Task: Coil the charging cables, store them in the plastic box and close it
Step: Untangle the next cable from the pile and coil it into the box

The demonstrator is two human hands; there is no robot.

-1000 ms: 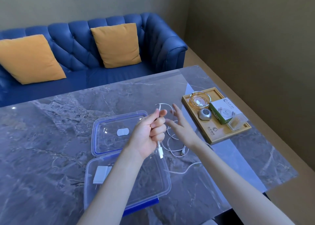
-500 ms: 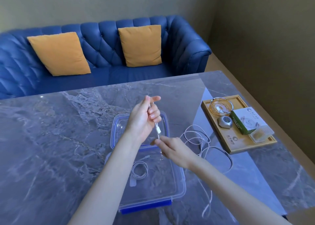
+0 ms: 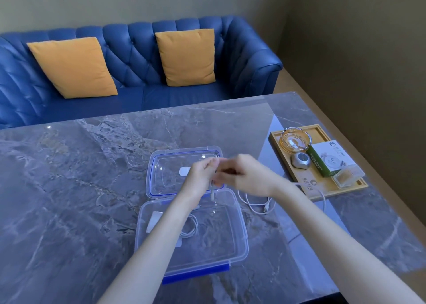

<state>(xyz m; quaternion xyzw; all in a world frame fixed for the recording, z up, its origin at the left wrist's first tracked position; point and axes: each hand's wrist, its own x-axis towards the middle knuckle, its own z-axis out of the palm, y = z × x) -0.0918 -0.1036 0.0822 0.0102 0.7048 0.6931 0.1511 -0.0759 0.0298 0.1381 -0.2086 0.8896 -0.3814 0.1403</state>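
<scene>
1. Grip: the left hand [image 3: 202,173] is curled around one end of a white cable [image 3: 255,203], with a plug end hanging below the fist. The right hand [image 3: 244,174] is blurred; its fingers meet the left hand, but whether they pinch the cable cannot be told.
2. Position: both hands are raised above the far edge of the plastic box [image 3: 239,246], probably so that each finished loop can drop straight in.
3. Cable location: the loose length trails on the tabletop [image 3: 92,188] just right of the box, towards the wooden tray [image 3: 299,188]. A second, coiled cable [image 3: 191,231] lies inside the box, partly hidden by the left forearm.
4. Lid [image 3: 161,165]: it lies open and flat behind the box, so closing remains to be done.
5. Materials: the box and lid are clear, rounded-corner plastic with blue seals and a blue front clip. The cable is thin, smooth and limp. The tabletop is glossy grey marble-patterned stone.
</scene>
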